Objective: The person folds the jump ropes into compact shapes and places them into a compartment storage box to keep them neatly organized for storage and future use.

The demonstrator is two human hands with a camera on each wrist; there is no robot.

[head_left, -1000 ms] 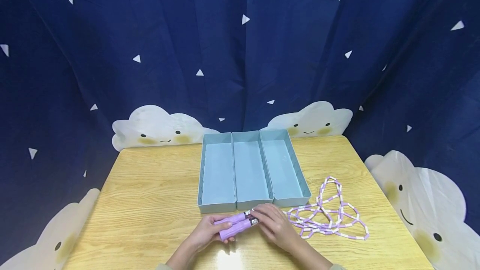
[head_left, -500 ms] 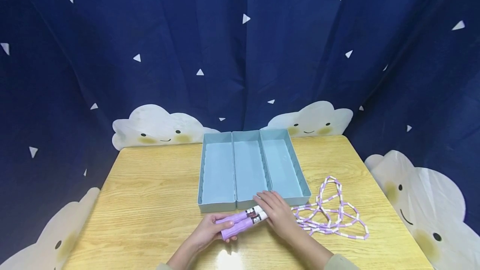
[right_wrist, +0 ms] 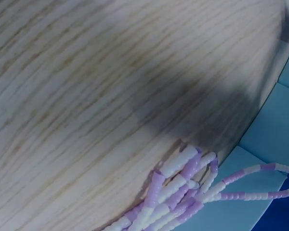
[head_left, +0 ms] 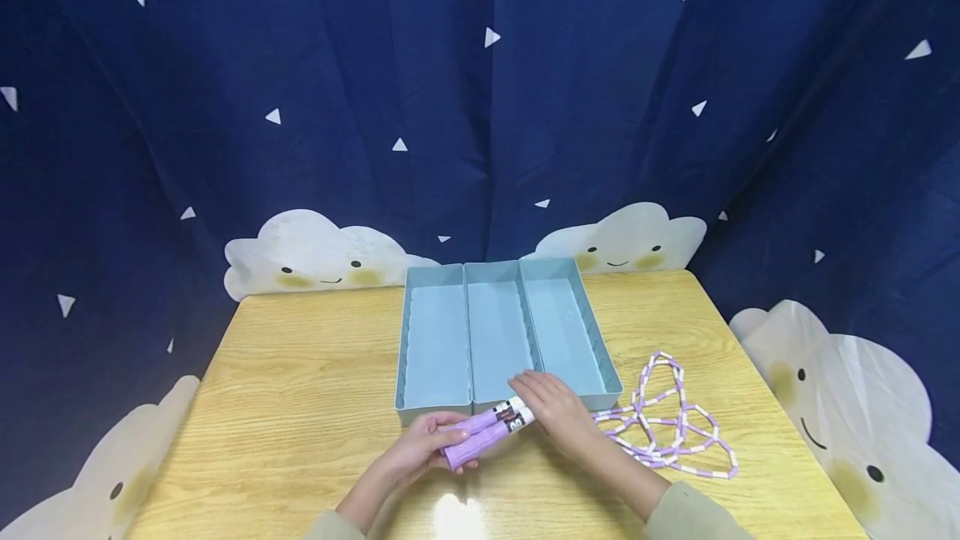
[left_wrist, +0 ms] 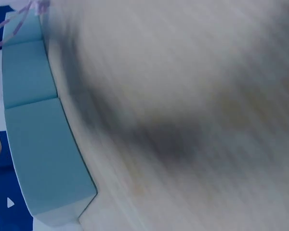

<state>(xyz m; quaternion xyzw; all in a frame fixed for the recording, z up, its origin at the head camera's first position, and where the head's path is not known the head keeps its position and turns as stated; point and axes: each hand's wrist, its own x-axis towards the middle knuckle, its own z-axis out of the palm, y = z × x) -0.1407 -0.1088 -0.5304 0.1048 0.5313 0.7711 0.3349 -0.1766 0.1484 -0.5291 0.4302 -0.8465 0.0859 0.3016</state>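
Thumb (head_left: pixel 455 437) of the left hand (head_left: pixel 417 447) is clamped on two purple handles (head_left: pixel 483 440), blue trays (head_left: pixel 435 340) sit just beyond that grip, the right hand (head_left: pixel 559 412) is up at their white ends (head_left: pixel 524 417) (can't tell if it's gripping anything), and beaded rope (right_wrist: pixel 176 199) lies looped right beside it.

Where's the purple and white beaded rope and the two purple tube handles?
Purple and white beaded rope (right_wrist: pixel 190 211): right wrist view, purple bead.
Two purple tube handles (head_left: pixel 483 442): head view, nearer one's grip.

Left hand (head_left: pixel 423 448) curled, thumb on top; right hand (head_left: pixel 557 412) palm-down
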